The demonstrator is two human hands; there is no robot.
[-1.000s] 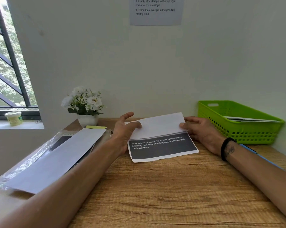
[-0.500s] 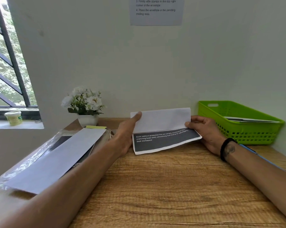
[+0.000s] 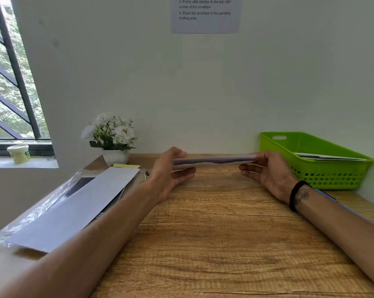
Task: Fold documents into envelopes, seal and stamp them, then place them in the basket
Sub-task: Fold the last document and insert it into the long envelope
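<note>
Pinching a folded document (image 3: pixel 214 162) edge-on above the wooden desk (image 3: pixel 214 233), one hand at each end.
Left hand (image 3: pixel 171 173) clamps its end between thumb above and fingers below; right hand (image 3: pixel 270 173) grips likewise. Seen edge-on, its faces are hidden. Green basket (image 3: pixel 332 179) sits at three o'clock, a white envelope (image 3: pixel 74 211) at eight o'clock.

The desk (image 3: pixel 224 233) is light brown with a streaked wood grain. The basket (image 3: pixel 332 175) is bright green with a grid of small holes. White flowers (image 3: pixel 110 130) with green leaves stand in a white pot (image 3: pixel 115 157). The wristband (image 3: pixel 296 193) is black.
</note>
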